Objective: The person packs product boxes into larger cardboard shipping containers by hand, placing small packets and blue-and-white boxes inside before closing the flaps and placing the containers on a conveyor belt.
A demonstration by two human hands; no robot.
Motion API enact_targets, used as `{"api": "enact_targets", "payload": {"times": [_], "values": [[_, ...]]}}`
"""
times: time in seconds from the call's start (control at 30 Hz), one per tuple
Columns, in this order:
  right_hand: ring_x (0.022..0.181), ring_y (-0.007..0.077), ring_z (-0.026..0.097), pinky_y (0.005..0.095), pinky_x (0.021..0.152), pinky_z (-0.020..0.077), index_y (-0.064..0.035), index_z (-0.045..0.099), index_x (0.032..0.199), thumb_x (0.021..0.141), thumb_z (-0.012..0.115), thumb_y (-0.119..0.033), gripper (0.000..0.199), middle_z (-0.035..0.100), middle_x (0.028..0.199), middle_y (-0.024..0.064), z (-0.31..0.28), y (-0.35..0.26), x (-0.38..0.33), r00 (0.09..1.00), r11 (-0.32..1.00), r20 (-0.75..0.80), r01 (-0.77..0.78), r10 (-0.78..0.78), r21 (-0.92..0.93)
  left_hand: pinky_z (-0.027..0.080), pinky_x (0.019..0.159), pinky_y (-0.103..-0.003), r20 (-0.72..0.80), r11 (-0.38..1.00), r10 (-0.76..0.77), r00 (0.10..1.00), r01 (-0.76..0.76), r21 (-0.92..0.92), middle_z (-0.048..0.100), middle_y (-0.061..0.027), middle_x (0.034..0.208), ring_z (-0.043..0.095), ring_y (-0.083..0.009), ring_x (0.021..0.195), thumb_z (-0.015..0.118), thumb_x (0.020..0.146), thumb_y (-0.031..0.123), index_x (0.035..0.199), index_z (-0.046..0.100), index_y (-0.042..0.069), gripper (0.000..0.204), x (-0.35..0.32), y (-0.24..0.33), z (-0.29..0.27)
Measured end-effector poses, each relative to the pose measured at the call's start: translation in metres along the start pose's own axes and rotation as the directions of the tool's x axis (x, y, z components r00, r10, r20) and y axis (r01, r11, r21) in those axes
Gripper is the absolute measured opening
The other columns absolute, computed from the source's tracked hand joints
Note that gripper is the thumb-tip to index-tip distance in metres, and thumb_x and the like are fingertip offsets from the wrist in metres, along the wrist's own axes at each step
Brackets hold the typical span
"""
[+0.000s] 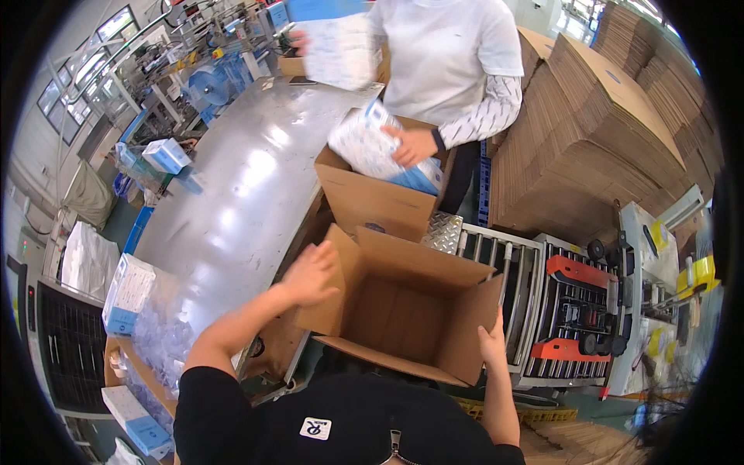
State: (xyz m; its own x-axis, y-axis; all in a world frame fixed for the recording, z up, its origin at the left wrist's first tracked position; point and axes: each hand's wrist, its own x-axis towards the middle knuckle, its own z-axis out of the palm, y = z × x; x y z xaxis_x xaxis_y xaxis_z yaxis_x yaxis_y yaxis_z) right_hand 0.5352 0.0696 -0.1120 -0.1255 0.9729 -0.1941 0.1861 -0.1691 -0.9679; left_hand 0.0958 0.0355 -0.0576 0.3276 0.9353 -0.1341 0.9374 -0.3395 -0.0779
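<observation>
Right in front of me stands an open cardboard box, with nothing inside and its flaps turned outward. My right hand grips the edge of its right flap, thumb on one face and fingers behind. Over the left flap is my left hand, slightly blurred, its fingers apart and nothing in it. Whether it touches the flap, I cannot tell. Just beyond, a second cardboard box holds white-and-blue plastic-wrapped packs. A co-worker's hand rests on these, and their other hand has a blurred similar pack.
A curved metal table lies to my left. At its near end are packs and a carton of clear plastic film. To the right runs a roller conveyor toward a machine with red guides. Flat cardboard stacks stand behind.
</observation>
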Motion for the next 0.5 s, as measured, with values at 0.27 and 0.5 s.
{"api": "enact_targets", "payload": {"times": [0.27, 0.5], "values": [[0.105, 0.0218, 0.053, 0.0325, 0.089, 0.0419, -0.0002, 0.042, 0.126, 0.085, 0.046, 0.000, 0.041, 0.055, 0.116, 0.0113, 0.010, -0.002, 0.014, 0.986, 0.986, 0.045, -0.162, 0.160, 0.049, 0.047, 0.081, -0.045, 0.492, 0.427, -0.392, 0.777, 0.628, -0.651, 0.062, -0.0274, 0.092, 0.059, -0.0403, 0.092, 0.052, 0.072, 0.018, 0.094, 0.064, -0.006, 0.035, 0.018, 0.048, 0.167], [0.102, 0.0272, 0.055, 0.0373, 0.085, 0.0444, -0.0011, 0.040, 0.127, 0.083, 0.048, 0.000, 0.045, 0.054, 0.116, 0.0146, 0.123, 0.005, 0.057, 0.980, 0.975, -0.014, -0.196, 0.199, 0.102, 0.048, 0.074, -0.044, 0.135, 0.491, -0.395, 0.909, 0.333, -0.805, 0.065, -0.0163, 0.087, 0.061, -0.0337, 0.084, 0.051, 0.085, 0.038, 0.090, 0.066, 0.009, 0.033, -0.006, -0.109, 0.080]]}}
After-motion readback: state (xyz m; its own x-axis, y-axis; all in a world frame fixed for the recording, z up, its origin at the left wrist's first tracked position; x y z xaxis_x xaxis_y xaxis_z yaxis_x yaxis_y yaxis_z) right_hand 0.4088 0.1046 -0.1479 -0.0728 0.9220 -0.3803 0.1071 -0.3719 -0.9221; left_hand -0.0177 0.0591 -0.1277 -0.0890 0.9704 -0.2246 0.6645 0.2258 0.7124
